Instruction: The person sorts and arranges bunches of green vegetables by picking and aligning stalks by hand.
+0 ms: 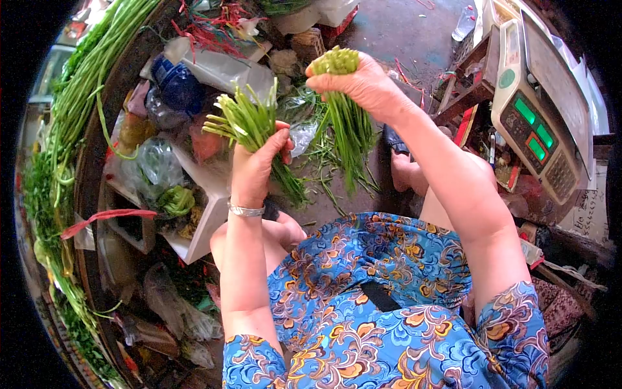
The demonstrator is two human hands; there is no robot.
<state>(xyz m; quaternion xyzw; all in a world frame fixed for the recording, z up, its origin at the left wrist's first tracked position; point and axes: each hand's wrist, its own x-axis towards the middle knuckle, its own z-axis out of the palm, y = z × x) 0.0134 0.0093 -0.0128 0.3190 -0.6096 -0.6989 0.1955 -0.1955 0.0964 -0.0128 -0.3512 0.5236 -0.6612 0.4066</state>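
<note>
My left hand (261,161), with a bracelet at the wrist, is closed round a bunch of green stalks (249,123). Their pale cut ends fan out up and to the left, and the darker part hangs below the hand. My right hand (356,83) grips a second bunch of green stalks (350,129) near its top. Its cut ends are packed together above the fingers, and its thin stems hang down. The two bunches are apart. Loose green scraps (324,155) lie on the floor between and below them.
At the right, a scale (538,123) with a lit green display stands beside a wooden frame (470,87). Long green stems (71,117) hang along the left edge. A white foam box (210,214), plastic bags (152,165) and red ties (214,29) lie at the left.
</note>
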